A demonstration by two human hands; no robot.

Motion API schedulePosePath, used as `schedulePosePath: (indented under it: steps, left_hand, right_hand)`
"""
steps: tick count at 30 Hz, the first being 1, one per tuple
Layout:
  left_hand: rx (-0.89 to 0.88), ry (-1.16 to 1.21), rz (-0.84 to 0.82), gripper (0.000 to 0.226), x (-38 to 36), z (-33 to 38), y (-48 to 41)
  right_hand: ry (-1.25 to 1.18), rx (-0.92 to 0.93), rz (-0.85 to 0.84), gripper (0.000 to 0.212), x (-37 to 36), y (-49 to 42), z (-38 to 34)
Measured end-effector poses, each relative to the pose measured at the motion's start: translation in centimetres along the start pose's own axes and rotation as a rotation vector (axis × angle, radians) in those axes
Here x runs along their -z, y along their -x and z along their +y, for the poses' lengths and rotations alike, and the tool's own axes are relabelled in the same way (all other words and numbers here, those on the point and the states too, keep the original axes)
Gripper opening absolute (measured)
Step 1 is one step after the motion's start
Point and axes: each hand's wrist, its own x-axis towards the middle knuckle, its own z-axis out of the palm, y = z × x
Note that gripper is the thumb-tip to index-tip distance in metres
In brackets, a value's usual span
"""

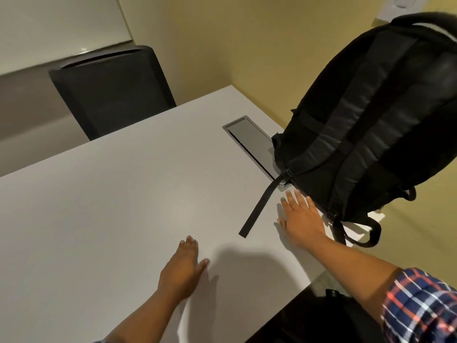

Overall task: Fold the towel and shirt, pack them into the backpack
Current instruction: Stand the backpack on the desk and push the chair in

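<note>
A black backpack (pixel 385 115) stands upright at the right edge of the white table (pixel 111 206), its padded straps facing me. One loose strap (pixel 259 206) trails across the tabletop. My right hand (pixel 300 219) lies flat on the table with fingers spread, right beside the backpack's base; whether the fingertips touch it I cannot tell. My left hand (pixel 184 266) rests palm down on the table near the front, fingers apart, holding nothing. No towel or shirt shows in this view.
A grey cable hatch (pixel 247 142) is set into the table beside the backpack. A dark chair back (pixel 111 90) stands behind the table's far edge. Yellow walls close in behind and to the right. A dark object (pixel 321 318) sits below the table's front right corner.
</note>
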Motion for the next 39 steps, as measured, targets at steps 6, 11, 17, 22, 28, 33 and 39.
schedulePosePath:
  steps: [6,11,17,22,28,33,39]
  left_hand:
    - [-0.003,-0.015,0.018,0.072,0.9,-4.6,3.5]
    - [-0.007,0.023,0.031,0.072,1.4,-8.5,5.9]
    - [-0.06,0.017,0.087,0.071,2.2,-11.1,8.6]
    - [-0.169,-0.025,0.124,0.072,2.5,-12.5,10.0]
    - [-0.362,0.019,0.118,0.095,3.4,-9.2,13.2]
    - [-0.584,0.075,0.046,0.086,2.7,-3.7,17.3]
    - [-0.838,0.139,-0.03,0.079,0.4,4.0,23.7]
  right_hand:
    - [-0.065,0.003,0.007,0.069,0.1,3.8,-6.6]
    - [-0.058,-0.007,0.006,0.068,1.2,6.1,-10.8]
    - [-0.017,-0.015,0.038,0.067,2.3,8.6,-14.9]
    - [-0.06,-0.046,0.074,0.068,3.0,12.1,-17.7]
    - [-0.274,-0.132,0.159,0.07,5.0,20.8,-21.5]
    - [-0.539,-0.346,0.295,0.071,7.5,30.2,-23.7]
    - [-0.592,-0.584,0.379,0.071,8.7,42.0,-22.1]
